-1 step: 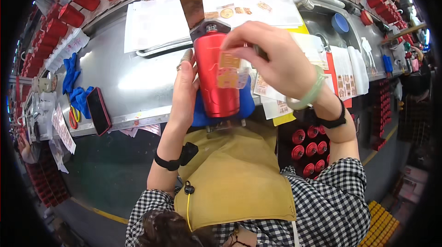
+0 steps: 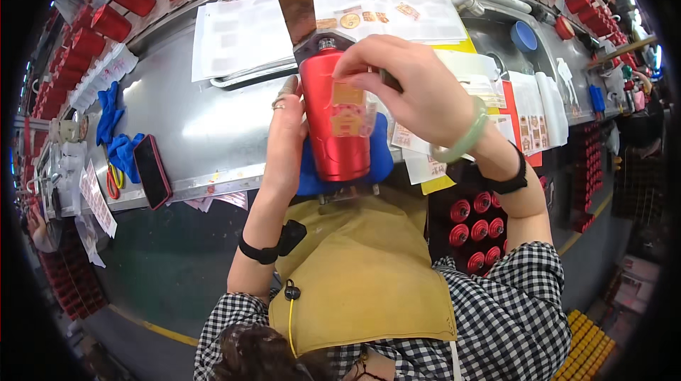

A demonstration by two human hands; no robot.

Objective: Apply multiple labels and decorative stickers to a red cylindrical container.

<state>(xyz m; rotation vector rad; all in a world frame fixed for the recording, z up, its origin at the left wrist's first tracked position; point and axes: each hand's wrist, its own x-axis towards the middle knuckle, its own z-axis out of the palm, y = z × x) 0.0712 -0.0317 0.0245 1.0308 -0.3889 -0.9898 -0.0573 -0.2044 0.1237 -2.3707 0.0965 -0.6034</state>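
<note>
The left forearm (image 2: 261,203) reaches forward, left grip (image 2: 287,125) with fingers (image 2: 288,86) extended; the right grip (image 2: 418,86) arches inward, thumb (image 2: 374,84) and index finger (image 2: 355,57) pinched.

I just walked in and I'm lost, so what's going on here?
A person's left hand is at the left side of a red bottle, while the right hand pinches a gold-and-pink decal by its upper edge over the bottle. Whether the decal touches it is hard to tell. Printed sheets lie beyond on the metal bench.
</note>
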